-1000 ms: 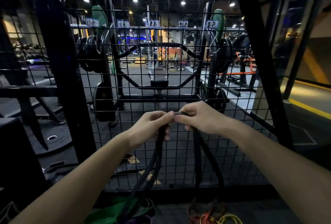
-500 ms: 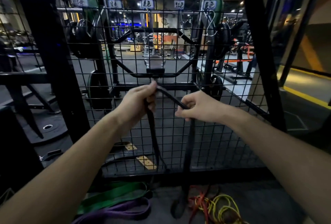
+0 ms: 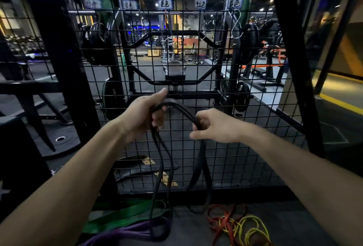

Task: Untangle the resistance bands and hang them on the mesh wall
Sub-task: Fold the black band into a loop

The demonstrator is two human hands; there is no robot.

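Observation:
A black resistance band arches between my two hands in front of the black mesh wall. My left hand grips its upper left part, and thin black strands hang from that hand to the floor. My right hand pinches the band lower on the right, where a wider black loop hangs down. On the floor below lie a green band, a purple band, a red band and a yellow band, tangled together.
A silver S-hook hangs high on the mesh at the right, under a row of small label cards. Thick black posts frame the mesh panel. Weight racks and benches stand behind it.
My hands have moved further apart along the black band. The left hand stays high and the right hand has dropped lower. More of the band hangs loose toward the floor.

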